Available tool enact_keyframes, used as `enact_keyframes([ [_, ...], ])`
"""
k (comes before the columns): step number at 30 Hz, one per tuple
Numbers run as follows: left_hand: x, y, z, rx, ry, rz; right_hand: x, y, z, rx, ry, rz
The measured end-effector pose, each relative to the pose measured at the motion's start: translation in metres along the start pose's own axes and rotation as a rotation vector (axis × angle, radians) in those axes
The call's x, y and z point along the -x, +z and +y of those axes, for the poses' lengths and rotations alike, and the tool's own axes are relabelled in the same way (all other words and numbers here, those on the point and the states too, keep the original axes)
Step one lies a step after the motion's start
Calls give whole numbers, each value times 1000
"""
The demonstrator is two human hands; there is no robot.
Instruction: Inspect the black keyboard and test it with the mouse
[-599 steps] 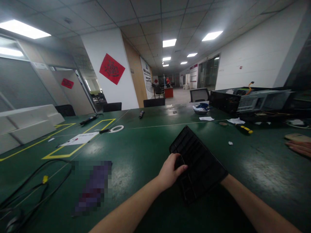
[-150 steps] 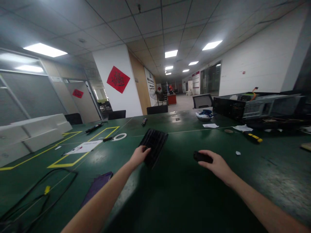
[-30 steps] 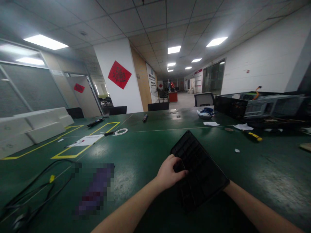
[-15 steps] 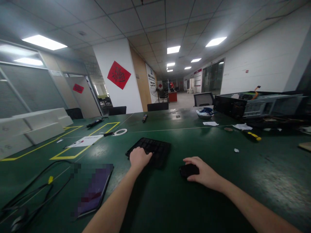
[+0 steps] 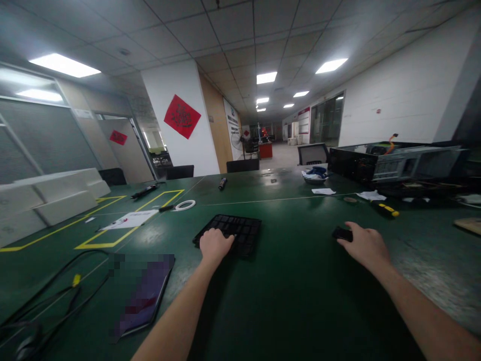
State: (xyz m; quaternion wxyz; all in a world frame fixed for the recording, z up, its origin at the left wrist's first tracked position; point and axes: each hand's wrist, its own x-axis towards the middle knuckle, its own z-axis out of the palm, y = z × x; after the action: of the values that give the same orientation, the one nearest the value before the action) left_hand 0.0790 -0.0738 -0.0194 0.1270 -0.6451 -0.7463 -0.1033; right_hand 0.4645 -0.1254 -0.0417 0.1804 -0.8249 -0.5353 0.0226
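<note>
My left hand (image 5: 215, 246) is closed on the near left part of a flat black tray (image 5: 246, 231) with a grid of square compartments. The thumb reaches over the tray, while the fingers are partly hidden. Off to the right, my right hand (image 5: 368, 245) grips a small black block-like object (image 5: 341, 233) between thumb and fingers, just above or on the green table; I cannot tell which. Much of that object is hidden by the hand. A dark tablet-like slab (image 5: 145, 296), partly pixelated, lies left of my left forearm.
Black cables (image 5: 41, 296) run along the left side. White foam blocks (image 5: 56, 193), a paper sheet (image 5: 131, 219) and a white tape ring (image 5: 185, 205) lie farther back. An open black computer case (image 5: 394, 163), a bowl (image 5: 314, 175) and a yellow-black tool (image 5: 387, 209) are at right.
My right hand has moved right and farther from me with the small black object. My left hand stays on the tray, whose right side sits slightly farther from me.
</note>
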Motion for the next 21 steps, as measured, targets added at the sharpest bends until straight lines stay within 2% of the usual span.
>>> enact_keyframes([
  [4, 1, 1, 0, 12, -1, -7, 2, 3, 5, 110, 57, -55],
  [9, 3, 0, 3, 43, -5, 23, 6, 4, -1, 45, 109, 46],
  [12, -8, -8, -10, 165, -79, 100, 5, 4, -1, -14, 114, 71],
  [14, -23, -15, -33, 247, -148, 107, 4, 4, 1, -40, 123, 60],
  [17, -46, -22, -82, 288, -218, 53, 3, 6, 3, -66, 135, 54],
  [21, -60, -15, -145, 306, -265, -38, 2, 10, 4, -95, 133, 78],
])
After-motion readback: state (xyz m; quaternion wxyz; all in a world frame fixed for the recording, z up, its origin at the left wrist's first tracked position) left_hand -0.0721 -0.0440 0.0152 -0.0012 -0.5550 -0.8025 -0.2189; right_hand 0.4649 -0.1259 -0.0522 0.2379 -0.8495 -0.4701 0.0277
